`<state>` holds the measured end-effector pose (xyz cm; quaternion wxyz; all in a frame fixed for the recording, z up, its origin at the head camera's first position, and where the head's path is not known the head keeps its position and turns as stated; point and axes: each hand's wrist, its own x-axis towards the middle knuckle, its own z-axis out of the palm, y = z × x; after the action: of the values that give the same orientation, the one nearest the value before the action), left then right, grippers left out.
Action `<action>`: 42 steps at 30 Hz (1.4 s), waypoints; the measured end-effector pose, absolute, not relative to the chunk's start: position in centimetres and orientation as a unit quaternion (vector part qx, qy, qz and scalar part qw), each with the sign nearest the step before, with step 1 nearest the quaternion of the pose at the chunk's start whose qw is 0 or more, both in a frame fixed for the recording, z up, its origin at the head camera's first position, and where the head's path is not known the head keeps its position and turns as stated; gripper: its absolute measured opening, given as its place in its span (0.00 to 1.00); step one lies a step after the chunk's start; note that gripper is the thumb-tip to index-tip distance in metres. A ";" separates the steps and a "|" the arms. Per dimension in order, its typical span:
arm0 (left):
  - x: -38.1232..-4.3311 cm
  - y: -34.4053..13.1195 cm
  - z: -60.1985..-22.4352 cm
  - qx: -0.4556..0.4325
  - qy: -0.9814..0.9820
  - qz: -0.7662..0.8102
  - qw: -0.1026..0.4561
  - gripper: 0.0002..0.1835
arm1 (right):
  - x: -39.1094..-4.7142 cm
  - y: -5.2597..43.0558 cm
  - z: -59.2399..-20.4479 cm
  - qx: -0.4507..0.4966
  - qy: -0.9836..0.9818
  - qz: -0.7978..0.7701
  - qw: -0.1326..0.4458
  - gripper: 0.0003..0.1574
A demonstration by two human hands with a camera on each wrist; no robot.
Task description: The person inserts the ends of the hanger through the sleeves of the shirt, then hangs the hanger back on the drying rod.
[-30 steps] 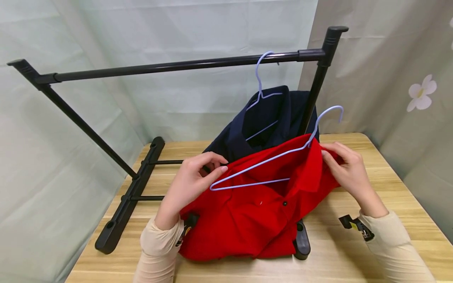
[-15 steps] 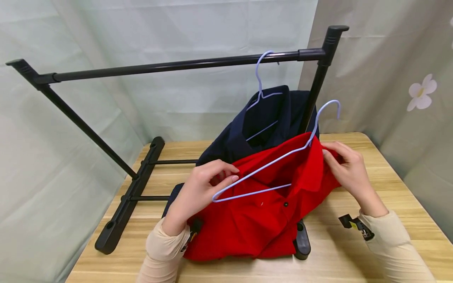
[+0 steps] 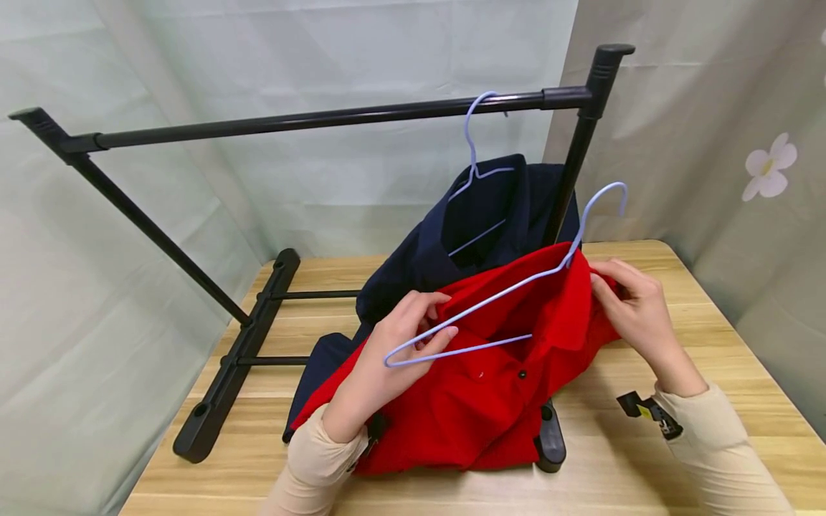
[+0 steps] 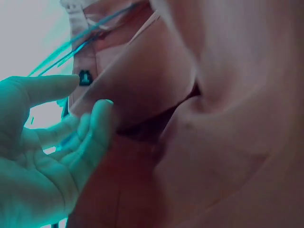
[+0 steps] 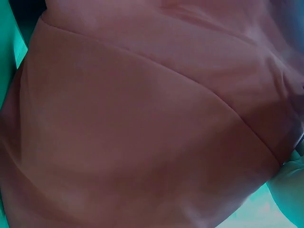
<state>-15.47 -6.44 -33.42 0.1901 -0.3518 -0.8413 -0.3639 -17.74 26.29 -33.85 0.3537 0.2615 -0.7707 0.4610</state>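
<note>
A red button-up shirt [image 3: 452, 423] lies bunched at the front of the rack, with a lavender wire hanger [image 3: 490, 299] partly inside its neck opening. The hanger's hook points up and its left arm lies outside the shirt. My right hand [image 3: 635, 308] pinches the red fabric beside the collar, right of the hook. My left hand [image 3: 396, 340] is at the hanger's left end, and the wire crosses in front of it. In the left wrist view, the left thumb and fingers [image 4: 97, 126] are apart with nothing pinched between them. Red cloth fills most of the right wrist view.
A black garment rack [image 3: 310, 120] stands on the wooden table [image 3: 645, 444]. Behind the red shirt, a navy shirt [image 3: 419, 251] hangs from its bar on another lavender hanger [image 3: 472, 136]. The rack's left foot [image 3: 235, 365] rests along the table's left side.
My left hand has moved right along the hanger, its fingers shifting from the shirt's edge to over the red fabric. The hanger's left end has dropped slightly. The right hand has barely moved.
</note>
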 end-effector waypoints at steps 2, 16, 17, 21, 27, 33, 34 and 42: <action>-15.4 -6.0 -33.9 -0.332 -0.855 -0.355 0.180 0.27 | -17.5 26.1 -33.6 0.258 -0.771 0.462 0.354 0.07; -17.2 -2.7 -38.3 -0.266 -0.895 -0.339 0.118 0.46 | -17.2 25.9 -33.2 0.274 -0.764 0.466 0.352 0.08; -17.3 -2.5 -38.6 -0.265 -0.895 -0.343 0.104 0.47 | -17.2 25.8 -33.2 0.278 -0.763 0.466 0.351 0.07; -17.6 -1.5 -39.6 -0.274 -0.897 -0.344 0.052 0.49 | -17.2 25.7 -33.3 0.292 -0.757 0.473 0.342 0.07; -17.5 -0.4 -40.4 -0.311 -0.887 -0.342 -0.006 0.53 | -17.2 25.6 -33.3 0.306 -0.753 0.479 0.332 0.08; -17.1 -0.1 -40.4 -0.334 -0.877 -0.342 -0.056 0.56 | -17.4 25.5 -33.1 0.311 -0.752 0.477 0.333 0.07; -17.0 -0.1 -40.4 -0.338 -0.875 -0.340 -0.063 0.56 | -17.4 25.5 -33.1 0.311 -0.752 0.475 0.333 0.07; -16.8 -0.5 -40.4 -0.373 -0.848 -0.360 -0.112 0.58 | -17.0 26.0 -33.3 0.298 -0.757 0.466 0.348 0.12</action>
<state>-16.76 -0.49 -40.44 -0.1124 -0.3726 -0.8477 -0.3605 -17.04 25.96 -33.35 0.3479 0.2984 -0.7569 0.4659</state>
